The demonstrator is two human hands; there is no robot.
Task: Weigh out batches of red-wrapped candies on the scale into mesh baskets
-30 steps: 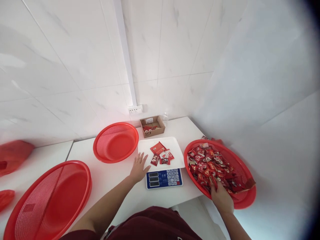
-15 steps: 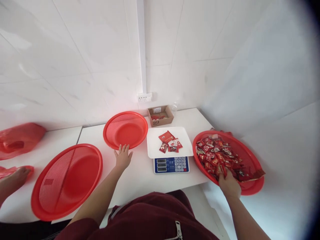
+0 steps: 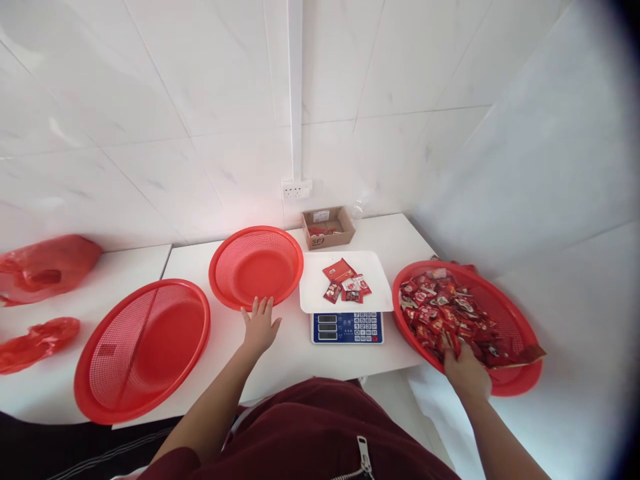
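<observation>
Standing at two white tabletops (image 3: 285,347), meeting at one narrow seam toward the left. Counting three red mesh baskets: looking down on an empty left basket (image 3: 165,333), an empty middle basket (image 3: 265,267) beside the wall and a right basket (image 3: 515,380), holding a heap of candy packets (image 3: 430,313) too many to count. Seeing two red plastic bags (image 3: 55,260) at the far left, lying apart. Having one blue and white scale (image 3: 345,329) between the middle and right baskets, bearing one white tray (image 3: 375,267) on top. Seeing one open cardboard box (image 3: 327,238) behind the tray, holding a few more red packets, exact number unclear.

Opening the left hand (image 3: 259,330) flat and released, spreading the fingers wide, gripping nothing, placing the fingertips over the near rim of the middle basket; contact unclear. Reaching the right hand (image 3: 465,373) into the right basket, closing thumb and fingers on at least one red packet (image 3: 451,342); exact number hidden. Counting five loose packets (image 3: 339,270) on the tray: one larger, four smaller, lying close together and partly overlapping.
</observation>
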